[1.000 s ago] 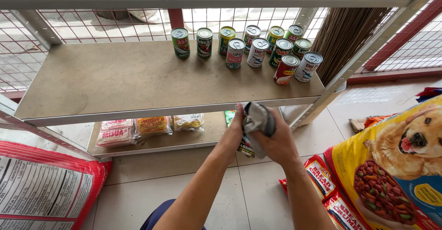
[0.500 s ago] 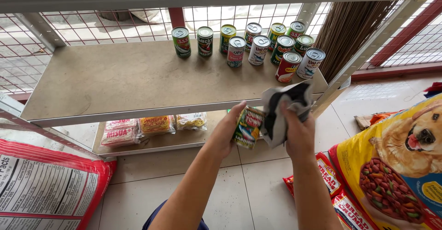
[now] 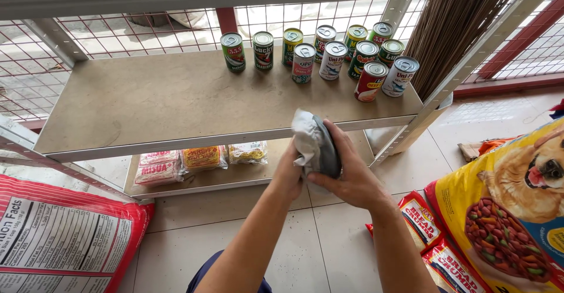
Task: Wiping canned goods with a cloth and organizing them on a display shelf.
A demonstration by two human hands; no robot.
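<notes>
While both hands are working just in front of the beige metal shelf [image 3: 176, 102], left hand [image 3: 289, 172] is gripping a can hidden under grey-white cloth [image 3: 308, 143], right hand [image 3: 349, 178] pressing cloth on. Tin row [image 3: 329, 58] at 12 o'clock. Best rotating the can, firm grip.

Two bare forearms, without sleeves, watch or bracelet, rise from the bottom edge below the metal shelf [image 3: 194, 96]. The left hand [image 3: 289, 175] and right hand [image 3: 352, 178] wear no gloves and no rings on the fingers that show; the nails look short and plain. Beneath the forearms, farther from the shelf, a patch of dark blue clothing [image 3: 220, 272] shows.
</notes>
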